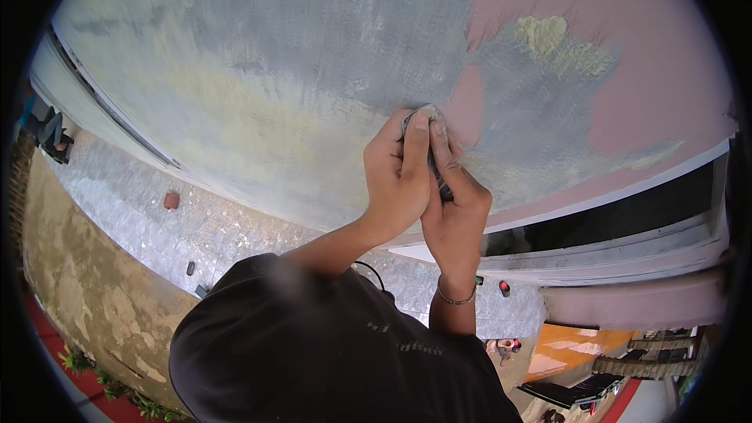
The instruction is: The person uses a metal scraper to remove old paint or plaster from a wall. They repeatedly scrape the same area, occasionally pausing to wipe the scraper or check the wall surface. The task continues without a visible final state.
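My left hand and my right hand are close together at a wall patched with grey, whitish and pale yellow filler. Between their fingers they grip a small, thin grey object with smears on it, its rounded end at the wall surface. The fingers cover most of it, so its exact kind cannot be told. A bracelet circles my right wrist. Just right of the object is a patch of pink paint, and thicker yellowish filler sits higher up at the right.
A window opening with a white frame lies at the right. Below the wall is a speckled tiled floor with a reddish block and a small dark object. A person is at the far left; plants border the ground.
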Demonstrator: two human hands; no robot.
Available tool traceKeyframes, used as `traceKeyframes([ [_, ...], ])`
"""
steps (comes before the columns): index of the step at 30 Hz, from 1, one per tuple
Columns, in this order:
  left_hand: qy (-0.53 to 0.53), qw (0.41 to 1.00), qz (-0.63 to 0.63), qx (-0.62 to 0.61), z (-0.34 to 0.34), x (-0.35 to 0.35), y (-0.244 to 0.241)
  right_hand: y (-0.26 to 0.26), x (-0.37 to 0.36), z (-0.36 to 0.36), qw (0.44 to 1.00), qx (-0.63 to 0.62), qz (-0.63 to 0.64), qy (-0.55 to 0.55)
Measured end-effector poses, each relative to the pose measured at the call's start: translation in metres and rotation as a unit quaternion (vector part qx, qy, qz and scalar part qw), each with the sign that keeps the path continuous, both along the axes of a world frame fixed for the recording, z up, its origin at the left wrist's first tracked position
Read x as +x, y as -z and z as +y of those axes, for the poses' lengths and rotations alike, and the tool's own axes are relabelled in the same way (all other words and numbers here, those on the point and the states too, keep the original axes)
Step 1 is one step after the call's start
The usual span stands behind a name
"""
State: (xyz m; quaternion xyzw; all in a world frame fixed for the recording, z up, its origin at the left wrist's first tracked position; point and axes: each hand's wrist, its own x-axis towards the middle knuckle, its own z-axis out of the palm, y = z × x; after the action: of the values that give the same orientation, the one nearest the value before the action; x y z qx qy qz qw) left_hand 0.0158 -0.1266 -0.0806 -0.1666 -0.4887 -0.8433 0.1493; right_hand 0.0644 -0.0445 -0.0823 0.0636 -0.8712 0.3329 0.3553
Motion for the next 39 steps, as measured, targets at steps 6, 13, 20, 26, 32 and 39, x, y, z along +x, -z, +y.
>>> traceKeyframes([
  [6,0.037,0.999,-0.007,0.014,0.002,0.001,0.004,-0.001,0.007,0.002,0.998,-0.019,-0.05,0.015],
  [13,0.068,0.996,-0.025,0.044,0.004,0.004,0.011,0.009,0.008,0.004,0.999,-0.031,-0.041,-0.006],
  [20,0.059,0.997,-0.028,0.036,0.004,0.007,0.013,0.013,0.008,0.004,1.0,-0.016,-0.015,-0.009],
  [26,0.028,0.999,-0.015,0.016,0.005,0.006,0.015,0.015,0.006,0.005,1.0,-0.02,-0.009,-0.018],
  [32,0.005,1.0,-0.022,-0.015,0.005,0.003,0.016,0.015,0.005,0.007,0.999,-0.038,-0.019,-0.02],
  [39,0.029,1.0,-0.006,0.012,0.005,0.004,0.016,0.016,0.006,0.007,0.999,-0.028,-0.014,-0.023],
])
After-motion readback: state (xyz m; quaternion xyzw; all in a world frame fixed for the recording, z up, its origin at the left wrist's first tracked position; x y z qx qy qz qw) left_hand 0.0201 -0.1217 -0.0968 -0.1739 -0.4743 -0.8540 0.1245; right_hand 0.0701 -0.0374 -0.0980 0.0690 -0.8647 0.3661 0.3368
